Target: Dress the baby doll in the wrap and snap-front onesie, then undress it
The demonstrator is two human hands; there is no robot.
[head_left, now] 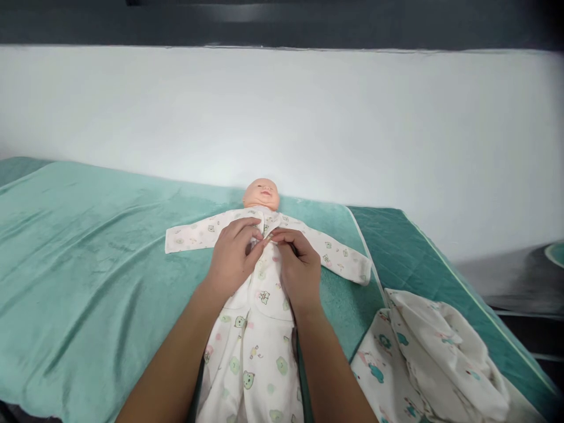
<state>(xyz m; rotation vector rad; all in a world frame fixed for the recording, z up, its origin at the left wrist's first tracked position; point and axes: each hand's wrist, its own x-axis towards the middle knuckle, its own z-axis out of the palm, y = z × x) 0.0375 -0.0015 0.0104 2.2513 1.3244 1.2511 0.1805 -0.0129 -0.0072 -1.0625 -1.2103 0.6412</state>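
Observation:
A baby doll lies on its back, its head toward the wall. It wears a white long-sleeved baby romper printed with small green and pink animals, the sleeves spread out to both sides. My left hand pinches the front edge of the romper at the chest, thumb and fingers close together. Right beside it, my right hand has its thumb and index finger closed on the same front opening. The fingertips of both hands nearly meet. Whatever fastener sits between them is too small to make out.
Under the doll a light green blanket is spread, wrinkled on the left. A darker green quilted cover shows on the right. A crumpled white printed cloth lies at the front right. Behind stands a white wall.

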